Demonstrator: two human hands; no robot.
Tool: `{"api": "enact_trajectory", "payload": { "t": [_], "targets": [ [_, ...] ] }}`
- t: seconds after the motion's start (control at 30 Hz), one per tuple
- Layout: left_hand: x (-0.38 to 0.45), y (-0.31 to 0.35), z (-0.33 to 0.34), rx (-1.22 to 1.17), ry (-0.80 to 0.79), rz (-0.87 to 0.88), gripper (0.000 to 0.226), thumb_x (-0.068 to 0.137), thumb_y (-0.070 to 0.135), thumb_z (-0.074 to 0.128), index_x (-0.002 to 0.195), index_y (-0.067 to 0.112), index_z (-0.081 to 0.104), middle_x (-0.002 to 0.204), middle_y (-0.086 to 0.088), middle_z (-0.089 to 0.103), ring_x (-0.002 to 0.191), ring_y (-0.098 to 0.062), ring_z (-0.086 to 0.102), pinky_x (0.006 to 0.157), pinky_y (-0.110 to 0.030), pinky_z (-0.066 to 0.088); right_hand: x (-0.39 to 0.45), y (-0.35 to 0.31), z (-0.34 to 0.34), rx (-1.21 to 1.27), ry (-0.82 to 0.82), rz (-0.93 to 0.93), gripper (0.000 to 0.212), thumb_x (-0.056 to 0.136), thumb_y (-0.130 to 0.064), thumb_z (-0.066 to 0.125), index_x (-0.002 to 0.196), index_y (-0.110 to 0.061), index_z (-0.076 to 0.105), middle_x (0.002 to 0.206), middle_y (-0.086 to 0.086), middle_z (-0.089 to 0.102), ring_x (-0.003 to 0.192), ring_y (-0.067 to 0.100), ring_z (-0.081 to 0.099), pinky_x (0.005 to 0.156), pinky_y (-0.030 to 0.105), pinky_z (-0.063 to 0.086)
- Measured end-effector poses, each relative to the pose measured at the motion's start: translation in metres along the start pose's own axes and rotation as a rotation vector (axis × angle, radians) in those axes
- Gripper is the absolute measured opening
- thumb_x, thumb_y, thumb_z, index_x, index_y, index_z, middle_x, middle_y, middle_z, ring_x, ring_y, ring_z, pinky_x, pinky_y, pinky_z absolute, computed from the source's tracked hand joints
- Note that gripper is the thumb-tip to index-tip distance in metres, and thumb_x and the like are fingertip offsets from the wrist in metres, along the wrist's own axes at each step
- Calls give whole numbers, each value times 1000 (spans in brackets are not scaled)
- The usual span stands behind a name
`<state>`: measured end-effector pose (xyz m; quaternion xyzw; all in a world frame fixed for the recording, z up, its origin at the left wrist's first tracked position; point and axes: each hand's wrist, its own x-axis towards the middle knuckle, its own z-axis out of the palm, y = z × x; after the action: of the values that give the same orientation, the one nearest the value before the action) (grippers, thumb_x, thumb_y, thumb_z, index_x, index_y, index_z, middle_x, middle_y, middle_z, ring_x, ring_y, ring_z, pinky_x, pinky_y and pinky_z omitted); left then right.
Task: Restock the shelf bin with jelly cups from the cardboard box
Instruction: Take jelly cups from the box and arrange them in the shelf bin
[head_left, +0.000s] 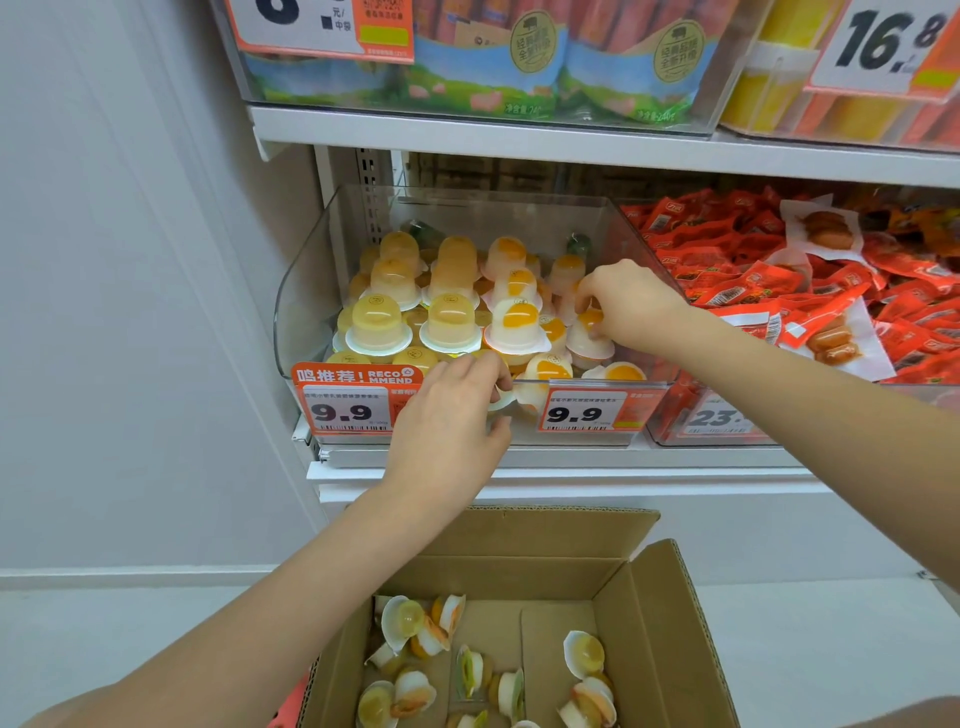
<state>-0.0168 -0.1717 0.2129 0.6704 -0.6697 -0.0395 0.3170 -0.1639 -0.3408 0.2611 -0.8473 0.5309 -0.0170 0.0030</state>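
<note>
Each grip closed on a jelly cup, the right hand (621, 304) sets one at the shelf bin's (311, 291) right side, the left hand (447, 410) another at its front edge; a dozen-odd remain in the cardboard box (670, 623).

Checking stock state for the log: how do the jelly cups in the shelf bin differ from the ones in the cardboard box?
The jelly cups in the shelf bin stand dome-up on their flat lids in stacked rows; the jelly cups in the cardboard box lie tipped on their sides, scattered. The bin is packed near its front lip, and the box shows bare cardboard floor between its cups. Both hands work at the bin, none in the box. Shared: small clear domed cups with yellow or orange fruit.
</note>
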Motion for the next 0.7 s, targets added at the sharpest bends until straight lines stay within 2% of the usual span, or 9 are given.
{"api": "enact_trajectory", "payload": {
  "t": [0.17, 0.33, 0.47, 0.6, 0.7],
  "targets": [
    [-1, 0, -1, -5, -5, 0, 22, 84, 17, 63, 103, 21, 52, 102, 9, 54, 99, -12, 46, 71, -26, 42, 0, -2, -2, -20, -81, 12, 55, 74, -7, 79, 125, -10, 58, 123, 16, 60, 109, 35, 59, 81, 37, 48],
    [-2, -1, -2, -16, -16, -1, 21, 85, 17, 63, 103, 21, 52, 102, 8, 54, 99, -12, 46, 71, -28, 43, -1, -4, 0, -49, -66, 12, 47, 78, -3, 73, 122, -10, 59, 119, 18, 60, 105, 36, 60, 77, 37, 48],
    [-2, -2, -3, -12, -21, -3, 21, 85, 16, 62, 103, 21, 51, 103, 8, 54, 99, -13, 47, 71, -30, 45, -3, -4, -1, -63, -77, -5, 48, 80, -1, 70, 125, -11, 56, 121, 17, 60, 105, 35, 60, 72, 34, 44],
    [-2, -2, -3, -15, -15, 4, 21, 84, 16, 62, 103, 20, 52, 102, 8, 53, 98, -14, 47, 69, -29, 43, -7, -1, -3, -60, 3, -45, 33, 88, -5, 62, 120, -13, 59, 115, 15, 61, 98, 33, 60, 69, 35, 46],
    [-1, -2, -2, -5, -7, 14, 22, 84, 16, 62, 103, 20, 52, 101, 7, 53, 97, -14, 47, 67, -26, 40, -15, 0, -11, -99, 46, -92, 15, 88, -17, 63, 104, -18, 62, 103, 8, 63, 88, 29, 60, 62, 33, 42]
  ]
}}
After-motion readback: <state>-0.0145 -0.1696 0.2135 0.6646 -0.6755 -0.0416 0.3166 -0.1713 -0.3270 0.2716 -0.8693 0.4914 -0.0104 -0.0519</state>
